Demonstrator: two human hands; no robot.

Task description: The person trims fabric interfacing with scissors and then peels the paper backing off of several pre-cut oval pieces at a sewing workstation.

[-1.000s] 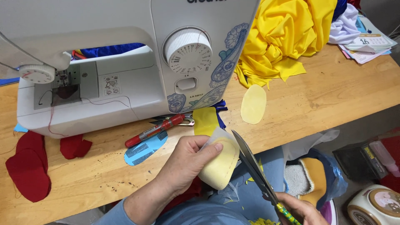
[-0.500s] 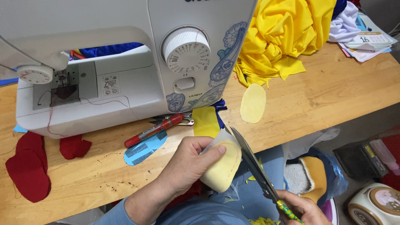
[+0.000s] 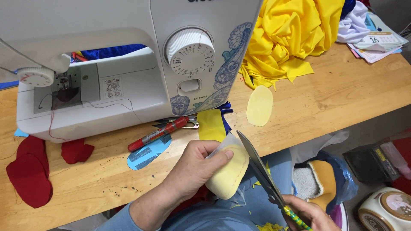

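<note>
Two hands on the job, and I'm looking down at a pale yellow padded oval piece held just off the near edge of the wooden table, above my lap. Its long axis runs upper right to lower left, rounded end low, with a line of stitching near its edge and a whitish layer showing at the top. My left hand reaches in from the lower left, thumb laid flat across the piece's upper end, fingers curled behind it, a firm pinch. My right hand sits at the bottom edge, closed around the striped handles of the scissors. Their blades point up and left, nearly closed, lying right along the piece's right edge. Behind, the white sewing machine fills the table.
</note>
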